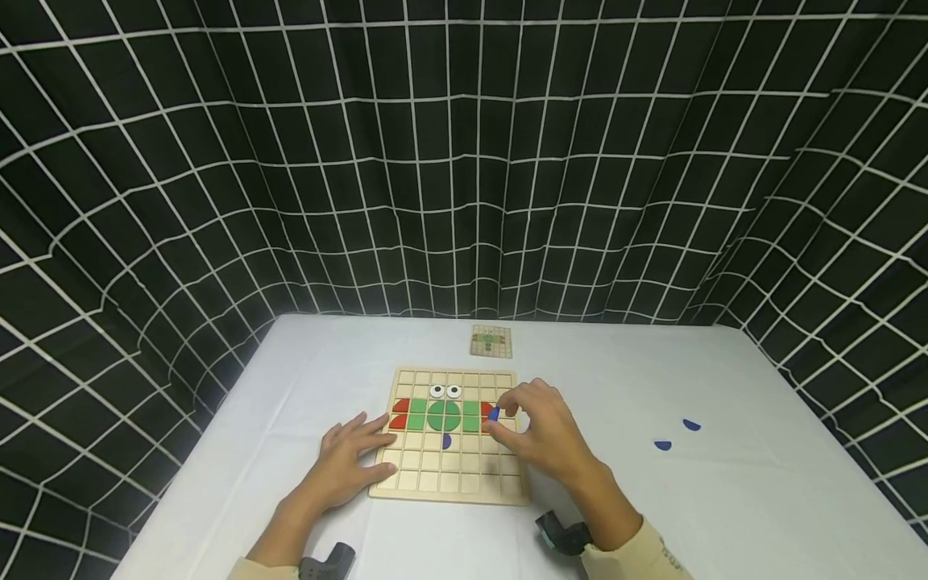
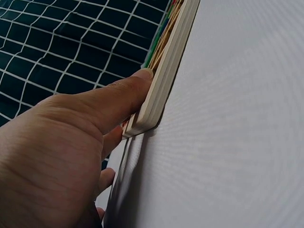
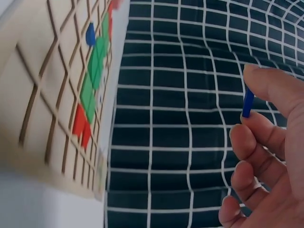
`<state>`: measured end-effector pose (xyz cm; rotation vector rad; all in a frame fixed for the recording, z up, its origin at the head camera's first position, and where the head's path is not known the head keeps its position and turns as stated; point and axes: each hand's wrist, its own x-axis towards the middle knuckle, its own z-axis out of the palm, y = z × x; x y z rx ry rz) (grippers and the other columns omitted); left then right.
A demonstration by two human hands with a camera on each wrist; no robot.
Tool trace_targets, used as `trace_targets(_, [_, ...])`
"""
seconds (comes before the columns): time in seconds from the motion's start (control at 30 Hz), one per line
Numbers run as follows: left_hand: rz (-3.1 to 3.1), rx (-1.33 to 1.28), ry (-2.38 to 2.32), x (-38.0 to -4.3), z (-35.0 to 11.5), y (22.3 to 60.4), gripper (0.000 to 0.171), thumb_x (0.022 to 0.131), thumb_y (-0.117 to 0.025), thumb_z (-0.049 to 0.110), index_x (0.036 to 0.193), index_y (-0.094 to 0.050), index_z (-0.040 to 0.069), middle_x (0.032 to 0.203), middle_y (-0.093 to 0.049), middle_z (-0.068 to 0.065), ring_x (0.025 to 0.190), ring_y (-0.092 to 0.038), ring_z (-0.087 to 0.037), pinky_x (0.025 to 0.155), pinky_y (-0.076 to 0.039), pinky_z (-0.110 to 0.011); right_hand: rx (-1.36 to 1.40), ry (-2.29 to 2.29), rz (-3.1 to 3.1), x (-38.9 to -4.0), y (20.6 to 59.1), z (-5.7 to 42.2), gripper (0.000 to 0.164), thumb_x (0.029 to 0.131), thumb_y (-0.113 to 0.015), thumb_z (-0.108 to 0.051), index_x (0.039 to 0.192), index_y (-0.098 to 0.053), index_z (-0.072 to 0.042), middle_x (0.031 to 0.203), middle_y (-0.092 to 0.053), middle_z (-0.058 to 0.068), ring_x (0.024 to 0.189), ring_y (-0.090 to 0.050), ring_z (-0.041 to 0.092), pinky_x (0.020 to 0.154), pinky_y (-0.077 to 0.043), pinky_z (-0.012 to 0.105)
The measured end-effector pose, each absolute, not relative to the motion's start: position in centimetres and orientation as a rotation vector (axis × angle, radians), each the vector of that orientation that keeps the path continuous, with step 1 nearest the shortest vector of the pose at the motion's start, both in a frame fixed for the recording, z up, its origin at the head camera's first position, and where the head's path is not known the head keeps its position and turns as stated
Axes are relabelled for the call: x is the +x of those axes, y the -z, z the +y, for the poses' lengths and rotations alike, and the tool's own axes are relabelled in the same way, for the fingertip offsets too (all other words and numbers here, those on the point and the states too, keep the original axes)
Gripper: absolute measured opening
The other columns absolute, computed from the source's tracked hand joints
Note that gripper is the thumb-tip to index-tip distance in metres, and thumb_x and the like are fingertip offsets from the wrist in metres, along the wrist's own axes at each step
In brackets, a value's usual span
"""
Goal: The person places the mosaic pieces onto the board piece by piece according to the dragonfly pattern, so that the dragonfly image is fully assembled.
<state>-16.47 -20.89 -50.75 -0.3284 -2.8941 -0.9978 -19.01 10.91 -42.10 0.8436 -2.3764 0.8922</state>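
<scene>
A wooden grid board (image 1: pixel 449 483) lies on the white table, bearing green pieces (image 1: pixel 444 416), red pieces (image 1: pixel 399 413), two eye discs (image 1: pixel 445 391) and one blue half-round piece (image 1: pixel 446 441). My left hand (image 1: pixel 346 463) rests at the board's left edge, fingers spread, thumb touching the rim, as the left wrist view also shows. Above the board's right side, my right hand (image 1: pixel 545 428) pinches another blue piece (image 3: pixel 248 101) between thumb and index finger. That piece is held clear of the board in the right wrist view, its other fingers loosely curled.
Two blue half-round pieces (image 1: pixel 663 445) lie apart on the table to the right. Behind the board is a small pattern card (image 1: pixel 490 341) with a similar picture. A black cloth with white grid lines (image 1: pixel 464 185) hangs around the table (image 1: pixel 725 499).
</scene>
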Motion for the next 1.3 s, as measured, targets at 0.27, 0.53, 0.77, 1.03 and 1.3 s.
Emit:
trace_targets(0.27, [-2.894,-0.352,1.013,-16.5,-21.1,50.8,0.049,0.076,-0.077,0.045,0.118,-0.069,0.021,0.145,-0.046,0.000,0.141,-0.023,-0.031,0.112,0.000,-0.056,0.895,-0.954,-2.424,-19.4,43.1,8.0,0.024,0.071,-0.086,-0.021,0.083,-0.066,-0.014,0.076,-0.057,-0.010,0.077,-0.049,0.014,0.070,-0.043,0.032])
trace_targets(0.53, [-2.886,-0.381,1.004,-16.6,-21.2,51.0,0.048,0.077,-0.077,0.045,0.118,-0.069,0.021,0.145,-0.046,0.001,0.141,-0.024,-0.032,0.112,-0.001,-0.057,0.899,-0.947,-2.533,-19.9,44.6,5.7,0.020,0.075,-0.083,-0.027,0.083,-0.067,-0.017,0.075,-0.061,-0.003,0.075,-0.049,0.014,0.066,-0.043,0.029])
trace_targets(0.77, [-2.883,-0.378,0.997,-16.5,-21.2,51.0,0.048,0.077,-0.077,0.046,0.118,-0.069,0.023,0.145,-0.046,0.002,0.141,-0.024,-0.031,0.112,-0.001,-0.057,0.861,-0.918,-2.643,-20.5,45.8,3.8,0.020,0.078,-0.080,-0.032,0.085,-0.069,-0.016,0.076,-0.060,-0.006,0.072,-0.045,0.010,0.061,-0.043,0.024])
trace_targets(1.03, [-2.900,-0.382,1.007,-16.1,-21.1,51.0,0.049,0.078,-0.075,0.049,0.119,-0.069,0.023,0.145,-0.046,0.002,0.141,-0.023,-0.031,0.112,0.000,-0.056,0.806,-0.865,-2.787,-20.6,48.0,3.4,0.022,0.079,-0.079,-0.035,0.088,-0.070,-0.017,0.073,-0.050,-0.013,0.074,-0.044,0.010,0.064,-0.042,0.025])
trace_targets(1.3, [-2.911,-0.358,0.986,-16.4,-21.0,50.7,0.049,0.078,-0.075,0.048,0.119,-0.068,0.022,0.146,-0.045,0.001,0.141,-0.022,-0.030,0.112,0.000,-0.056,0.833,-0.701,-2.766,-21.3,48.8,3.2,0.027,0.077,-0.080,-0.040,0.089,-0.069,-0.018,0.079,-0.053,-0.014,0.078,-0.045,0.010,0.069,-0.043,0.025])
